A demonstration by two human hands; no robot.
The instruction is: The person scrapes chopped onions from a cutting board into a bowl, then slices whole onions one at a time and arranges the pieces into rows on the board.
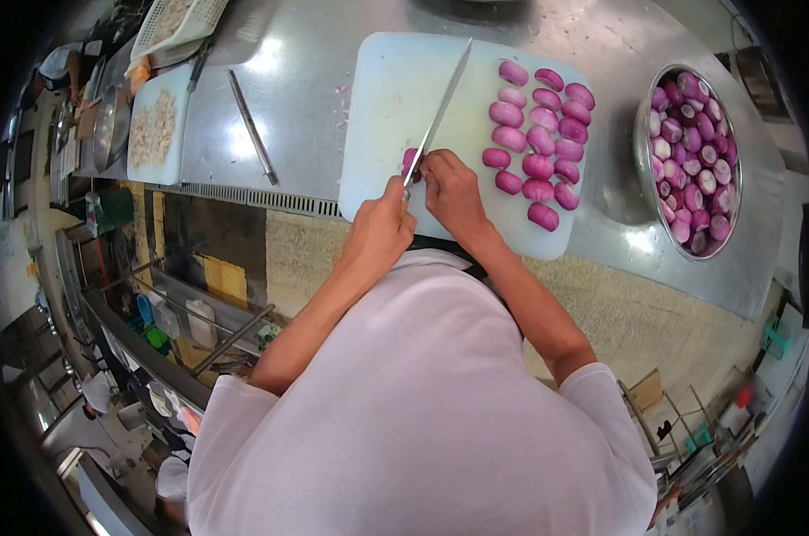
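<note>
My left hand (375,230) is closed round the handle of a long knife (442,109), whose blade points up and away over the white cutting board (382,89). Beside the blade, the fingers of my right hand (454,192) are pinched at a purple onion (409,162); they partly hide it, and the blade lies across it. On the right half of the board sit several peeled purple onion pieces (540,140) in rough columns.
At the right is a metal bowl (644,170) of purple onions. To the left are a metal rod (251,125), a smaller board (179,161) with pale chopped pieces, a white basket (210,20) and a metal bowl (106,129). People stand in the left background.
</note>
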